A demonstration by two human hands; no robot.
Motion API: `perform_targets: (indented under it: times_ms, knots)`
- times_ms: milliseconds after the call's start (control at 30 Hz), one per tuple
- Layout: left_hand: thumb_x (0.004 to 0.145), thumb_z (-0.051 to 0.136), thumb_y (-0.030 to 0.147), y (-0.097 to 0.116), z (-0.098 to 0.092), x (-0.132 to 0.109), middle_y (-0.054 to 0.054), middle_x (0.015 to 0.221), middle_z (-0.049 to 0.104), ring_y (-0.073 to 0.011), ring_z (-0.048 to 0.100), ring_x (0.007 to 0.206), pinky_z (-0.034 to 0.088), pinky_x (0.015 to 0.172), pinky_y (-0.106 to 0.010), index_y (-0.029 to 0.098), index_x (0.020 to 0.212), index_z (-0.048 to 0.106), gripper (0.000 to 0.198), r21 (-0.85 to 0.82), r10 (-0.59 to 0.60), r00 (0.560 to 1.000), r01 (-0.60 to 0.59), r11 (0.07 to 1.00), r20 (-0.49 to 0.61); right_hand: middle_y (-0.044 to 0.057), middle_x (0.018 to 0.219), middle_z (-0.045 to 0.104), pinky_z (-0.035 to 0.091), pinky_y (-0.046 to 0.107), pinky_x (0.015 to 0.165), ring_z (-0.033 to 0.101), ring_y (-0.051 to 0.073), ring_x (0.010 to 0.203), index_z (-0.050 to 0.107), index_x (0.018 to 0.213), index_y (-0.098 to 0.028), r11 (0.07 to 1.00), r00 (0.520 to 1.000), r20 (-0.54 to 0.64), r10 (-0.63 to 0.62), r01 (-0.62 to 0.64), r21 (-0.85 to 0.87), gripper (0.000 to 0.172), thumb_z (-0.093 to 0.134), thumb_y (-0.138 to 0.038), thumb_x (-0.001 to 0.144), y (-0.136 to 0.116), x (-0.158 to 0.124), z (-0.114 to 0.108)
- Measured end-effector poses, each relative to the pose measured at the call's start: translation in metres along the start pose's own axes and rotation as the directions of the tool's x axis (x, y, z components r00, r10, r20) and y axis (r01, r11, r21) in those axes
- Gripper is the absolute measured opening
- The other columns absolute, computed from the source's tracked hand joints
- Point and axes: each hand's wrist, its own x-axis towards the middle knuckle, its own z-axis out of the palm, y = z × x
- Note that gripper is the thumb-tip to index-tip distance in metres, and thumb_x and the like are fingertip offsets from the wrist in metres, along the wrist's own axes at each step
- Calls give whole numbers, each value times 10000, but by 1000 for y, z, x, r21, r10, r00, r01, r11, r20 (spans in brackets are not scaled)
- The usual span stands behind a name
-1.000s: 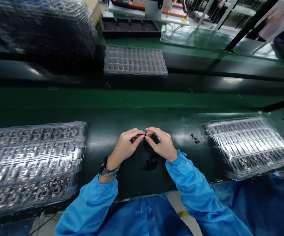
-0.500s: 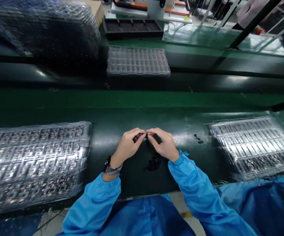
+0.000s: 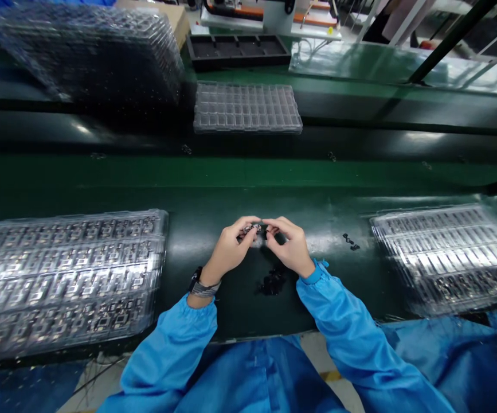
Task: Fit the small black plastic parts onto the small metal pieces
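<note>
Over the middle of the dark green bench, my left hand (image 3: 231, 246) pinches a small circuit board (image 3: 252, 228) with metallic parts between thumb and fingers. Close against it, my right hand (image 3: 290, 246) has thumb and forefinger bent together at the board's right side. A tiny dark bit shows at that thumb tip, too small to name. Below the hands lies a loose pile of small black parts (image 3: 272, 282). A few more black pieces (image 3: 350, 242) rest to the right of my right hand.
Stacked clear trays of small boards (image 3: 67, 275) lie at left. Another clear tray stack (image 3: 450, 252) sits at right. Farther back are a clear compartment tray (image 3: 248, 108), a black divided tray (image 3: 239, 51) and a tall tray stack (image 3: 102, 57). A dark post (image 3: 450, 43) rises at back right.
My fingertips have parted slightly, and the board in my left hand now shows more of its metallic face. The whole view has shifted a little.
</note>
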Motion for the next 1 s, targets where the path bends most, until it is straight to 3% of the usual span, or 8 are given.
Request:
perform_targets:
  times_ms: [100, 233, 333, 433, 533, 667, 833, 1000]
  knots:
    - [941, 623, 311, -3, 0, 2, 1, 806, 684, -133, 656, 677, 527, 678, -258, 187, 1231, 584, 318, -91, -75, 997, 72, 993, -27, 43, 875, 680, 566, 293, 709, 658, 163, 778, 772, 978, -211, 998, 998, -26, 54, -53, 26, 203, 620, -153, 855, 3, 2, -3]
    - [867, 705, 333, -7, 1, 5, -31, 785, 698, -157, 675, 706, 528, 664, -266, 170, 948, 656, 188, -89, -119, 993, 116, 989, -26, 53, 869, 678, 563, 278, 664, 658, 168, 786, 767, 863, -200, 991, 994, -39, 101, -97, 93, 130, 641, -176, 844, 3, 4, -5]
    - [839, 724, 337, -7, 3, 5, -59, 827, 717, -172, 683, 757, 535, 676, -272, 163, 884, 681, 184, -79, -112, 993, 109, 991, -29, 61, 891, 694, 566, 272, 648, 659, 164, 770, 761, 859, -191, 985, 992, -21, 127, -123, 124, 109, 654, -193, 839, 3, 5, -6]
    - [822, 737, 323, -5, 6, 3, -113, 1001, 753, -196, 720, 873, 562, 737, -288, 166, 832, 629, 192, -177, -117, 993, 110, 978, -31, 62, 897, 724, 569, 277, 650, 666, 154, 721, 756, 876, -179, 979, 987, 8, 158, -158, 132, 111, 655, -196, 833, 3, 5, -7]
    - [822, 737, 327, -5, 7, 2, -92, 899, 756, -190, 737, 792, 571, 706, -287, 170, 857, 596, 214, -258, -167, 985, 169, 951, 28, 63, 863, 754, 575, 291, 668, 690, 165, 707, 755, 897, -170, 966, 976, 34, 216, -219, 141, 126, 656, -206, 829, 6, 5, -7]
    - [836, 720, 349, -4, 7, 2, 9, 667, 644, -129, 630, 577, 500, 572, -237, 168, 910, 636, 213, -181, -167, 984, 177, 967, 67, 65, 846, 778, 582, 307, 694, 705, 177, 707, 759, 905, -168, 948, 959, 40, 281, -284, 146, 137, 685, -227, 805, 9, 5, -7]
    - [874, 680, 333, 0, 5, 2, 13, 677, 593, -113, 527, 592, 416, 554, -229, 167, 908, 724, 175, 4, -36, 999, 36, 999, 4, 46, 782, 769, 600, 312, 711, 720, 172, 690, 743, 875, -172, 881, 922, 112, 371, -388, 272, 155, 746, -278, 761, 13, 8, -6]
    - [900, 639, 284, -2, 4, 0, 13, 690, 571, -112, 492, 591, 402, 569, -234, 181, 907, 751, 153, 124, 46, 999, -48, 991, 17, 29, 708, 754, 598, 289, 635, 733, 171, 628, 734, 855, -162, 770, 859, 207, 468, -511, 381, 185, 784, -267, 712, 17, 9, -7]
